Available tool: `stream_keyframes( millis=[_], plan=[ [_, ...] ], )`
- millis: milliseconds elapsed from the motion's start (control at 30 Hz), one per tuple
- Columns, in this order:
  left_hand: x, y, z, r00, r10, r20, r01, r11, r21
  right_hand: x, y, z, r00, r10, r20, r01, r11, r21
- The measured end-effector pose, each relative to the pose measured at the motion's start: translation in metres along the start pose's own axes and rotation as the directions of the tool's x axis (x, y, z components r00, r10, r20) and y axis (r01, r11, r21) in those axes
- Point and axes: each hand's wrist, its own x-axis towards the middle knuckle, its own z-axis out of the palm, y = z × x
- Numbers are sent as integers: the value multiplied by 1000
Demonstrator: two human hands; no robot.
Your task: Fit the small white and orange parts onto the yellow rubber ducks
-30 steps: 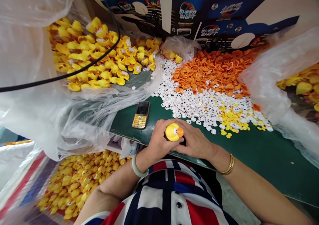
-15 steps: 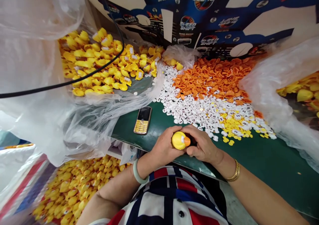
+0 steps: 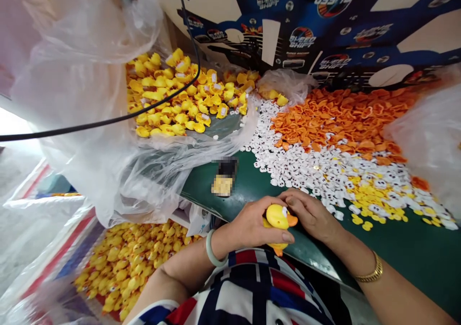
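Duck (image 3: 277, 214): lower centre of frame, orange feet (image 3: 278, 251) now showing.
Left hand (image 3: 259, 224): clamped around it, seemingly bearing it alone.
Right hand (image 3: 315, 215): slipped back, curled beside the beak (image 3: 292, 221); grip can't be told.

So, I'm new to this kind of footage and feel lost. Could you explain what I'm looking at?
There's no machine, just a person: one camera worn on the head, looking forward and down, takes every picture. The left grip, a bare hand, holds a yellow duck. The right grip, also bare, is close by the orange beak; whether they touch is unclear. Across the green table lie orange pieces, small white pieces and small yellow pieces.
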Motion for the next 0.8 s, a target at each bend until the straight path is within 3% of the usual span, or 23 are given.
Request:
stream_keyframes(
  millis=[233,367,433,467,533,567,600,633,667,700,767,800],
  plan=[
    [2,-7,1,999,34,25,-34,999,-4,0,-1,-1,1000,13,-5,-13,1000,-2],
    [-6,4,-9,989,-26,145,53,981,-187,-2,6,1,1000,28,5,-28,1000,3],
    [-19,10,-25,946,-111,306,204,935,-289,-3,9,3,1000,24,-7,-24,1000,-9],
    [-29,11,-35,902,-161,399,292,911,-292,-4,10,4,1000,20,-12,-21,1000,-15],
    [-57,6,-62,801,-287,526,426,890,-163,-5,9,5,1000,0,-17,-1,1000,-29],
    [-75,-1,-76,747,-398,533,496,867,-48,-5,8,5,1000,-18,-18,17,999,-42],
    [-95,-11,-91,707,-532,466,548,828,114,-4,6,5,999,-41,-17,40,998,-58],
    [-116,-22,-105,693,-661,288,576,748,330,-4,5,5,998,-66,-10,65,995,-77],
    [-137,-33,-117,680,-733,14,611,577,541,-3,3,6,996,-90,1,90,991,-97],
    [-156,-43,-127,631,-738,-238,666,358,655,-2,2,6,994,-109,13,110,987,-117],
    [-182,-54,-138,580,-690,-432,723,193,663,-1,-1,8,990,-138,40,142,976,-162],
    [-186,-53,-138,581,-674,-457,736,194,648,0,-2,9,987,-151,58,159,968,-192]
  ],
)
